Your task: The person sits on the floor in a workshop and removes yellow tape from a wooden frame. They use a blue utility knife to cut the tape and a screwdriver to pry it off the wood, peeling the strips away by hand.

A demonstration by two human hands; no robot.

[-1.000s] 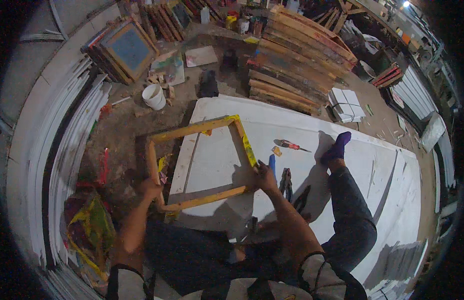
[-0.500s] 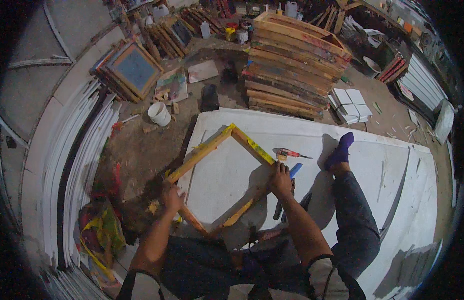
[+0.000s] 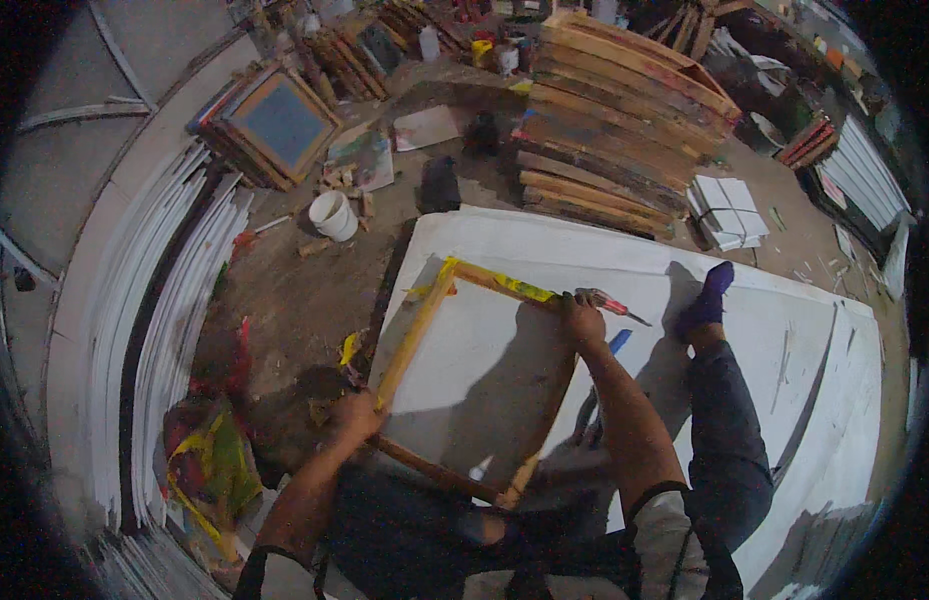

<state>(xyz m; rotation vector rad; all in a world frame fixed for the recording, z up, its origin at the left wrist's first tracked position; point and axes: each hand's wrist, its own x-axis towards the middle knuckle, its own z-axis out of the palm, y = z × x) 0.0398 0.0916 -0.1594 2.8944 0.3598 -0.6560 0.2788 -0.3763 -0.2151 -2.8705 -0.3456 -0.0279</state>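
A rectangular wooden frame with yellow paint or tape on its far bar is held over a white sheet, tilted with its near end by my lap. At its near left corner, my left hand is closed round the wood. My right hand grips the far right corner, its fingers curled over the bar. Just beyond that hand lies a red-handled screwdriver, partly hidden by the fingers. A blue strip-like object rests beside my right forearm; dark tool-like shapes near it are unclear.
My leg with a purple sock stretches across the sheet on the right. Beyond stands a tall stack of wooden frames. A white bucket and a colourful bag are on the left, near long white strips.
The wooden frame has turned counterclockwise, its near end swinging right toward my lap. Both hands moved with it, keeping their grip. The view has shifted slightly left.
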